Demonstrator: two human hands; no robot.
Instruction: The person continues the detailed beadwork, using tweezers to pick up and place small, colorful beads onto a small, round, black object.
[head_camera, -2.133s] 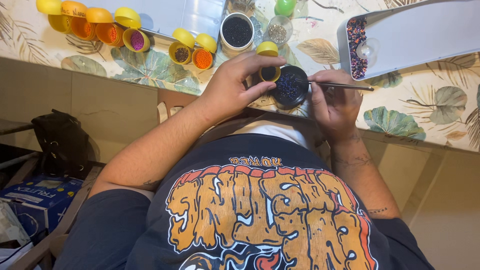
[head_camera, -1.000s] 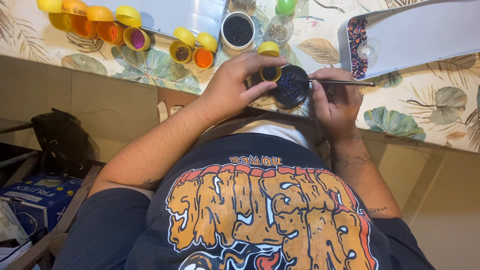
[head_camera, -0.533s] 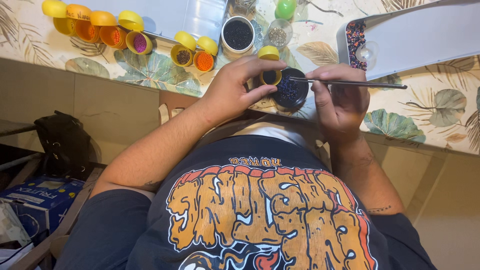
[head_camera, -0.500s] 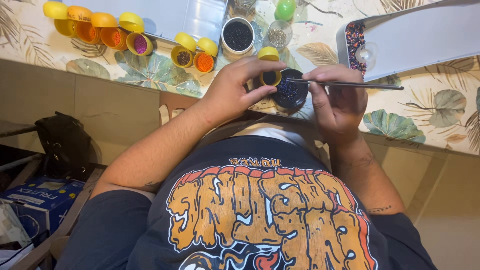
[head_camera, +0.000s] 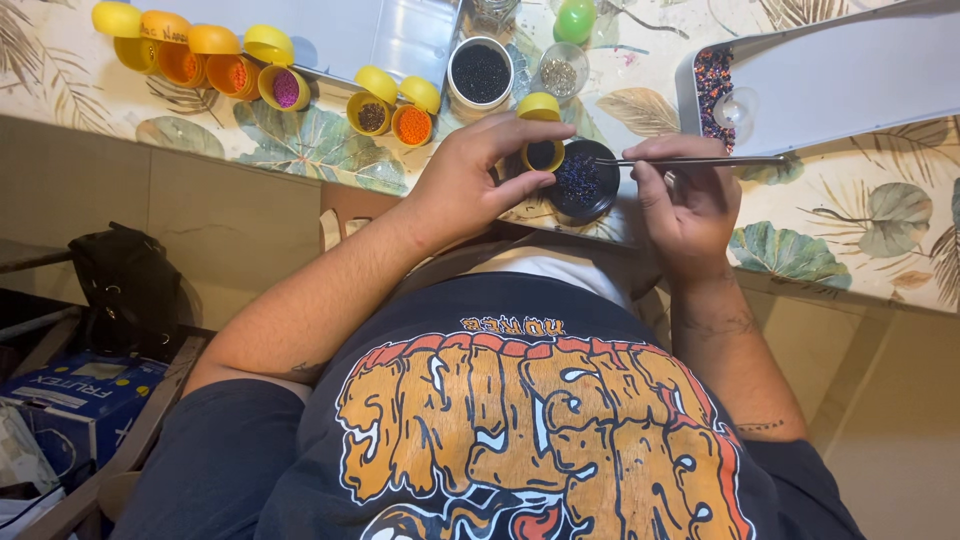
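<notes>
My left hand (head_camera: 478, 170) grips the edge of a small round black dish (head_camera: 584, 183) filled with dark shiny beads, at the table's near edge. My right hand (head_camera: 688, 200) pinches a thin metal needle (head_camera: 700, 160), whose tip points left over the beads in the dish. A small yellow capsule cup (head_camera: 542, 150) with dark beads sits right beside the dish, under my left fingers.
Several open yellow and orange capsule cups (head_camera: 245, 75) of coloured beads line the far left of the leaf-patterned table (head_camera: 860, 240). A white cup of black beads (head_camera: 480, 75), a glass jar (head_camera: 564, 72) and a white tray (head_camera: 830, 75) with mixed beads lie beyond. A black bag (head_camera: 125, 285) sits on the floor.
The needle in my right hand has shifted slightly over the dish; my left hand keeps holding the dish in the same place.
</notes>
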